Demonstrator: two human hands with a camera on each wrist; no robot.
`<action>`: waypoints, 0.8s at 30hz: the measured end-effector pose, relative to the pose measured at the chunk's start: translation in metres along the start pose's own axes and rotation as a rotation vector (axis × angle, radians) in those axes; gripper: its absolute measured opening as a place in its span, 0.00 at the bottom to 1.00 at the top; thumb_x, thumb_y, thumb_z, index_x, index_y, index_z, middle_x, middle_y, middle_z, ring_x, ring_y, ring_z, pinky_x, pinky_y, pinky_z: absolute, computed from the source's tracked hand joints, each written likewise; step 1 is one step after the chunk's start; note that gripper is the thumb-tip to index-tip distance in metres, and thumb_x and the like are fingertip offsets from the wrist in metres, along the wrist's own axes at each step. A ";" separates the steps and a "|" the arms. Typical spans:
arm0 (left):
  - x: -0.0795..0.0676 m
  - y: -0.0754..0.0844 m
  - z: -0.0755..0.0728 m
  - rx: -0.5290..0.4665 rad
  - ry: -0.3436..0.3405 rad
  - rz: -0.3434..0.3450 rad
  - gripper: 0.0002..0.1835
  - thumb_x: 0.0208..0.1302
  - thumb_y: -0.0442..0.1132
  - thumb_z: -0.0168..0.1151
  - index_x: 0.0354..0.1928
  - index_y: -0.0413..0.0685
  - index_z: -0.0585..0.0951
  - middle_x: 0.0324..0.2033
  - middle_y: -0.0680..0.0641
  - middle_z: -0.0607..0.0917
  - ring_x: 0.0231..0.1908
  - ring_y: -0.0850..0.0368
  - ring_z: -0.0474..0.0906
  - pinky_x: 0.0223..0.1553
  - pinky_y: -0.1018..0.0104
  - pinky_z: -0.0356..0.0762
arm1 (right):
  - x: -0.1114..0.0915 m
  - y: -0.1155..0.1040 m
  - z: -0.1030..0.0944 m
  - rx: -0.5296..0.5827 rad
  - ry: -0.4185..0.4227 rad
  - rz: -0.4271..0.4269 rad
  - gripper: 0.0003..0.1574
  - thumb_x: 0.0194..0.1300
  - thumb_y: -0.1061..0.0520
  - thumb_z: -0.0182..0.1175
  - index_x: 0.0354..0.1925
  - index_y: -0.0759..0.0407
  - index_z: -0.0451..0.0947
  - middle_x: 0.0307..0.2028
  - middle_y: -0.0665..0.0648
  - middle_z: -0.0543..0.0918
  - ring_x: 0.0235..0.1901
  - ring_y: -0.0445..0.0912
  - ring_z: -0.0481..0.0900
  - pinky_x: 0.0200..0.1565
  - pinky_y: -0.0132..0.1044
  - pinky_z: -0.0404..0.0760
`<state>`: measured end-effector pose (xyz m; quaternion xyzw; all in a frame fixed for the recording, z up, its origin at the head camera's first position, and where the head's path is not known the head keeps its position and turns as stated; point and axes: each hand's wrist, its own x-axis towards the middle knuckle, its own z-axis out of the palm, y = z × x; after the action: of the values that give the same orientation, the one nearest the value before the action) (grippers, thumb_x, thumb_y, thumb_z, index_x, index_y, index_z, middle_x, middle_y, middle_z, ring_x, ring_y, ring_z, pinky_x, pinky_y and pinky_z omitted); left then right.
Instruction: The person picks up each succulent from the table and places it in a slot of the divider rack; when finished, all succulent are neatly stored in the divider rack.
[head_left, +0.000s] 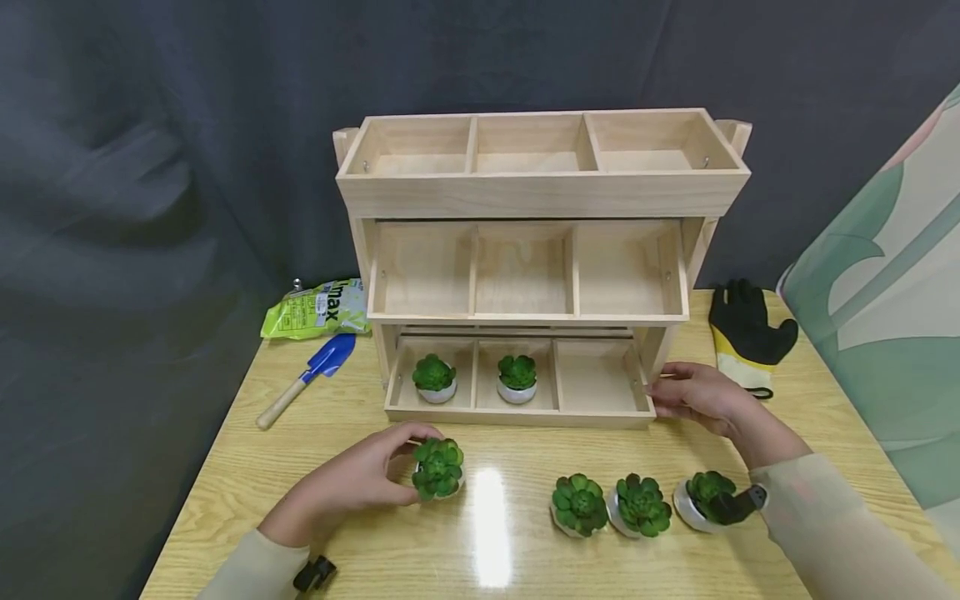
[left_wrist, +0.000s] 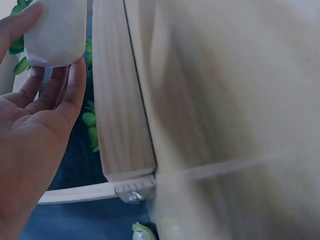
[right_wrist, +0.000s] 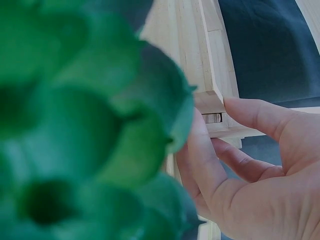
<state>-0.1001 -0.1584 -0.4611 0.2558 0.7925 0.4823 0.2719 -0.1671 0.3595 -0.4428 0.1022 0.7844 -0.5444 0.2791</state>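
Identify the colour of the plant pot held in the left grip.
White; the pot shows best in the left wrist view.

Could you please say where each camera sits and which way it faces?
Head-worn: faces forward and down at the pale wooden three-tiered shelf; left hand and right hand show.
On the left wrist: faces that hand's fingers, holding a rounded white pot.
On the right wrist: faces that hand's fingers past a leafy green succulent.
Head and right wrist share the right hand.

Black letters "max" point(head_left: 333, 303), turned sideways, on the green bag point(head_left: 294, 317).
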 end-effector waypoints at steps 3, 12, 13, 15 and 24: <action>0.008 0.005 -0.001 0.029 0.014 0.014 0.39 0.60 0.35 0.77 0.71 0.65 0.74 0.71 0.56 0.76 0.75 0.50 0.71 0.79 0.58 0.72 | 0.000 0.001 0.000 0.002 0.003 -0.003 0.49 0.81 0.55 0.60 0.82 0.77 0.47 0.76 0.79 0.65 0.49 0.39 0.87 0.53 0.35 0.92; 0.034 0.015 0.006 0.056 0.051 0.042 0.38 0.61 0.38 0.77 0.73 0.62 0.73 0.71 0.54 0.77 0.74 0.48 0.73 0.79 0.42 0.70 | 0.000 -0.002 0.000 0.011 0.003 0.013 0.49 0.81 0.56 0.59 0.82 0.76 0.46 0.78 0.79 0.62 0.50 0.40 0.87 0.52 0.35 0.92; 0.037 0.016 0.007 0.057 0.057 0.043 0.38 0.61 0.38 0.77 0.73 0.62 0.73 0.70 0.54 0.78 0.74 0.48 0.73 0.79 0.42 0.70 | 0.000 -0.002 0.000 0.010 0.002 0.013 0.49 0.81 0.56 0.59 0.82 0.76 0.46 0.78 0.79 0.62 0.51 0.40 0.87 0.52 0.35 0.92; 0.042 0.017 0.009 0.061 0.070 0.043 0.38 0.61 0.38 0.77 0.73 0.61 0.74 0.69 0.54 0.78 0.73 0.48 0.74 0.79 0.43 0.71 | 0.000 -0.002 0.000 0.007 0.000 0.014 0.49 0.82 0.55 0.59 0.82 0.76 0.45 0.78 0.79 0.62 0.51 0.40 0.87 0.53 0.35 0.92; 0.070 0.036 0.019 0.119 0.102 0.055 0.38 0.64 0.42 0.78 0.75 0.54 0.72 0.69 0.48 0.78 0.70 0.48 0.77 0.75 0.47 0.77 | -0.001 -0.001 0.000 0.003 0.004 0.017 0.48 0.82 0.55 0.58 0.82 0.76 0.46 0.78 0.79 0.61 0.50 0.39 0.87 0.53 0.35 0.92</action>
<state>-0.1321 -0.0855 -0.4493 0.2683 0.8252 0.4542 0.2020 -0.1670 0.3596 -0.4418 0.1105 0.7832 -0.5431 0.2818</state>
